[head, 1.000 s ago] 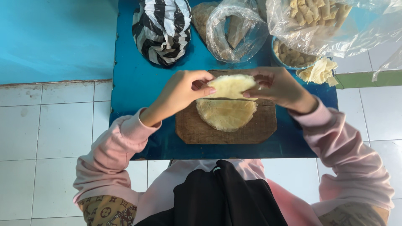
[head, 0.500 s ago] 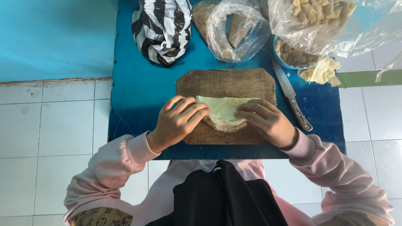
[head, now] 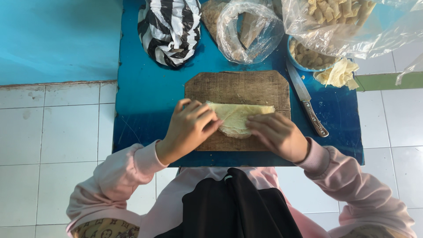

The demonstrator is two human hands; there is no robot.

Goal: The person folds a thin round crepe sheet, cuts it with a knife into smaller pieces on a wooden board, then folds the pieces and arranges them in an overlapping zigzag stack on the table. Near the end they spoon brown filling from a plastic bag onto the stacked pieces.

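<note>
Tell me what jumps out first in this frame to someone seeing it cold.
Both hands, left hand and right hand, press a folded pale wrapper on a wooden board at the centre of a blue table. A black-and-white striped bag sits at the far edge, and a knife lies right of the board.

A blue table (head: 145, 110) stands on a white tiled floor (head: 57, 132), daylit.

Rough worn wooden board (head: 240, 86), glossy clear plastic bag (head: 249, 31), shiny metal knife (head: 306, 99)
</note>
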